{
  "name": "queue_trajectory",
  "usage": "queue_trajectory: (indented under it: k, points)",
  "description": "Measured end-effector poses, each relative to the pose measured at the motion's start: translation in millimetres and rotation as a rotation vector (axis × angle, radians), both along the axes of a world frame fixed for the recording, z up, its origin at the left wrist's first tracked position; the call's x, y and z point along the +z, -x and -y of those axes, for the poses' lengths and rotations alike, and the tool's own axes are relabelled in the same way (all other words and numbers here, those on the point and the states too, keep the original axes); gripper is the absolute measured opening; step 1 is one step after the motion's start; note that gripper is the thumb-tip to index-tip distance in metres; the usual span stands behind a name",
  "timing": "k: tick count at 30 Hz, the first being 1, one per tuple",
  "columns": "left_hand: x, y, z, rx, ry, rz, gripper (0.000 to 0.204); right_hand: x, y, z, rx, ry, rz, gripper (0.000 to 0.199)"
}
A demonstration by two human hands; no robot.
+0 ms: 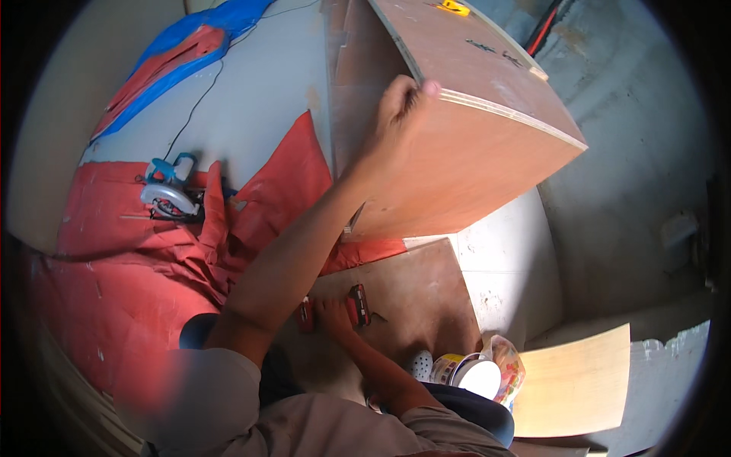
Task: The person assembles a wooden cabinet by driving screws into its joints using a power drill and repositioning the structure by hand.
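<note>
A large reddish-brown plywood cabinet (457, 164) fills the upper middle, its open side facing left. My left hand (403, 105) is closed over its top corner, with the thumb along the upper edge. Down on a brown plywood sheet (411, 282), my right hand (333, 314) wraps round the middle of a red and black cordless drill (359, 306). The drill's battery end shows right of the hand; its other end is partly covered by my left forearm. On the cabinet's top lie small dark screws (480, 46) and a yellow tape measure (454, 7).
A circular saw (171, 190) rests at left on crumpled red sheeting (129, 282). Its dark cord (196, 107) runs toward a blue and red tarp (183, 57). Beside my right arm stand a white-lidded bucket (477, 378), a plastic bag (509, 369) and a curved light board (575, 381).
</note>
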State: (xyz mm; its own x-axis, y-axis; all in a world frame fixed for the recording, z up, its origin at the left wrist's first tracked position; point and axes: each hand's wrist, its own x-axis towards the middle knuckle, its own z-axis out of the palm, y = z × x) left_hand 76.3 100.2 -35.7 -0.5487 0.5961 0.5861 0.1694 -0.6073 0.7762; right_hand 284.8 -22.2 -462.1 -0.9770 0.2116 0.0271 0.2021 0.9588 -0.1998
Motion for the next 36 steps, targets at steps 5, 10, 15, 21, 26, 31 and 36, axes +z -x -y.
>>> queue_trajectory:
  k: [5, 10, 15, 21, 26, 31, 36]
  points:
    - [7.7, -6.9, -17.8, 0.13, -0.123, 0.256, 0.035, 8.3, 13.8, -14.3, 0.049, 0.196, 0.244, 0.04]
    - [9.7, -25.3, -31.7, 0.222, -0.082, 0.098, 0.037, 66.9, 41.5, -94.4, 0.418, 0.646, 0.135, 0.033]
    - [5.9, -21.1, -25.2, 0.399, -0.024, 0.059, 0.039, 275.4, 36.9, -234.0, -0.026, 0.821, 0.074, 0.025]
    - [18.0, -32.0, -38.7, 0.493, 0.003, -0.029, 0.037, 409.2, -62.0, -424.1, -0.91, 0.812, -1.36, 0.015]
    - [12.0, -19.9, -24.9, 0.251, -0.005, 0.116, 0.035, 445.2, -62.5, -482.6, -0.926, 0.932, -1.77, 0.027]
    - [8.8, -21.6, -30.4, 0.069, -0.038, 0.149, 0.035, 428.4, -42.1, -526.3, -0.491, 0.729, -1.747, 0.033]
    - [6.2, -13.9, -26.5, 0.17, 0.001, 0.071, 0.041, 415.9, -31.4, -514.8, -0.501, 0.763, -1.862, 0.024]
